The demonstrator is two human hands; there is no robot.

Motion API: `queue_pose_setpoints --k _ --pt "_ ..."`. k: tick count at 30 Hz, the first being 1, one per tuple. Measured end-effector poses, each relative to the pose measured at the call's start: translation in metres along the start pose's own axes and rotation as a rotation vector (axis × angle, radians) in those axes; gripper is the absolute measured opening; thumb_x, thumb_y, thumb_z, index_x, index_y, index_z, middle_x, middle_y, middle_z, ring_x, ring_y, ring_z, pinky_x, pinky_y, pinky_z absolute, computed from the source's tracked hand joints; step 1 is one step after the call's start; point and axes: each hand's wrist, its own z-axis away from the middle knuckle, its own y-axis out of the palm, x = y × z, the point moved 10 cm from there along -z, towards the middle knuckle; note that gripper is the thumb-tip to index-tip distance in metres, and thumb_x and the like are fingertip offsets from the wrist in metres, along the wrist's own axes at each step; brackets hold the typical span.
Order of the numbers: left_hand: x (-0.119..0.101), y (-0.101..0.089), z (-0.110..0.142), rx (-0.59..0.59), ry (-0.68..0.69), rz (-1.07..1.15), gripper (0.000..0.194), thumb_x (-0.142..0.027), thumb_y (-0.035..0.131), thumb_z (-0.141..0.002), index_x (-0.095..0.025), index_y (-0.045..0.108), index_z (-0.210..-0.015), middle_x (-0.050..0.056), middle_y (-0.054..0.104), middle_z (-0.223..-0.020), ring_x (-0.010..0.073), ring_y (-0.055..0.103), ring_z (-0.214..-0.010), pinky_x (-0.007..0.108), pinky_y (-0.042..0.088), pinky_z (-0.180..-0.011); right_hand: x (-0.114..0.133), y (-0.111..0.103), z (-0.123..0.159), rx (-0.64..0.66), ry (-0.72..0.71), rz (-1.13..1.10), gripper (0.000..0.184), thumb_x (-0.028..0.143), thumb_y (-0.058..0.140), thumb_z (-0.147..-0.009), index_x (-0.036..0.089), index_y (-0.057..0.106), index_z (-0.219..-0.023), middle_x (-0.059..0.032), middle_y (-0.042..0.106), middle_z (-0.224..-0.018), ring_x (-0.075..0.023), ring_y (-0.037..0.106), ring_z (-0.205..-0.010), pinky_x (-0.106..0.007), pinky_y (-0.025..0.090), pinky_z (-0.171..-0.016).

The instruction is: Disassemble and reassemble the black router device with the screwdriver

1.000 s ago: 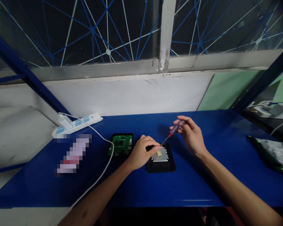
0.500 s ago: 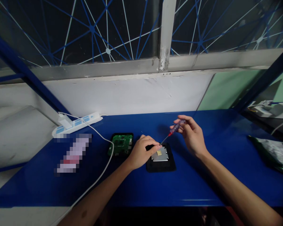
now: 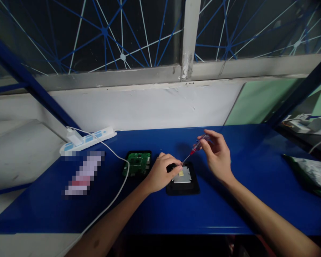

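Observation:
My right hand (image 3: 218, 153) grips the clear purplish handle of a screwdriver (image 3: 200, 144), whose shaft slants down to the left. Its tip meets the fingertips of my left hand (image 3: 164, 171), which are pinched together over the upper left part of a black cover (image 3: 183, 191). Whatever lies between those fingertips is too small to make out. A silver metal plate (image 3: 186, 178) with a yellowish pad (image 3: 181, 173) sits in the cover. Left of my left hand, a green circuit board (image 3: 136, 162) rests in a black case.
A white power strip (image 3: 104, 135) with a plugged-in adapter stands at the back left. Its white cable (image 3: 120, 189) runs across the blue table (image 3: 216, 214) to the front. A blurred-out pinkish item (image 3: 85, 175) lies on the left, a shiny bag (image 3: 310, 173) on the right.
My right hand's fingers have shifted on the screwdriver handle, with the thumb moved. The screwdriver tip stays at my left fingertips, and my left hand is nearly still.

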Motion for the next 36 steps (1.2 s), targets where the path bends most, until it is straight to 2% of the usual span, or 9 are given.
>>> queue_pose_setpoints --k 4,9,14,21,28,36 --pt "-0.003 -0.005 0.001 -0.002 0.005 -0.068 0.013 -0.026 0.063 -0.095 -0.025 0.072 -0.105 0.002 0.069 -0.104 0.0233 0.055 -0.102 0.040 0.044 -0.094 0.001 -0.006 -0.001 -0.027 -0.093 0.103 0.030 0.033 0.065 -0.092 0.026 0.060 -0.121 -0.0027 0.070 -0.100 -0.0167 0.068 -0.079 -0.036 0.059 -0.073" --pt "-0.004 -0.011 0.002 -0.034 0.018 -0.146 0.013 -0.023 0.061 -0.095 -0.025 0.071 -0.103 0.002 0.068 -0.104 0.0238 0.054 -0.101 0.041 0.044 -0.092 0.009 0.000 0.003 0.044 -0.192 0.267 0.031 0.030 0.063 -0.095 0.025 0.059 -0.125 -0.0035 0.070 -0.100 -0.0168 0.069 -0.079 -0.036 0.059 -0.073" --pt "-0.009 -0.007 0.004 -0.001 0.066 -0.235 0.015 -0.025 0.065 -0.091 -0.024 0.069 -0.105 0.003 0.067 -0.105 0.0247 0.054 -0.101 0.042 0.043 -0.091 0.019 0.008 0.008 0.108 -0.290 0.382 0.030 0.026 0.061 -0.096 0.025 0.059 -0.126 -0.0043 0.068 -0.101 -0.0168 0.070 -0.084 -0.036 0.059 -0.078" --pt "-0.013 0.004 0.009 0.097 0.117 -0.364 0.026 -0.031 0.066 -0.089 -0.023 0.064 -0.114 0.005 0.064 -0.113 0.0275 0.054 -0.106 0.045 0.043 -0.093 0.022 0.012 0.008 0.138 -0.335 0.413 0.030 0.025 0.060 -0.097 0.024 0.058 -0.127 -0.0046 0.068 -0.100 -0.0171 0.070 -0.084 -0.037 0.060 -0.078" --pt "-0.012 0.011 0.013 0.205 0.119 -0.393 0.062 -0.052 0.074 -0.083 -0.022 0.056 -0.133 0.009 0.058 -0.129 0.0315 0.051 -0.117 0.049 0.042 -0.102 0.022 0.016 0.010 0.167 -0.338 0.435 0.031 0.024 0.060 -0.097 0.023 0.058 -0.128 -0.0047 0.068 -0.101 -0.0163 0.069 -0.083 -0.035 0.059 -0.077" --pt "-0.006 0.015 0.018 0.288 0.095 -0.387 0.097 -0.074 0.076 -0.068 -0.022 0.047 -0.144 0.012 0.052 -0.139 0.0360 0.048 -0.125 0.051 0.039 -0.109 0.023 0.019 0.012 0.201 -0.353 0.421 0.032 0.023 0.061 -0.097 0.026 0.058 -0.128 -0.0046 0.067 -0.102 -0.0171 0.069 -0.084 -0.036 0.060 -0.077"
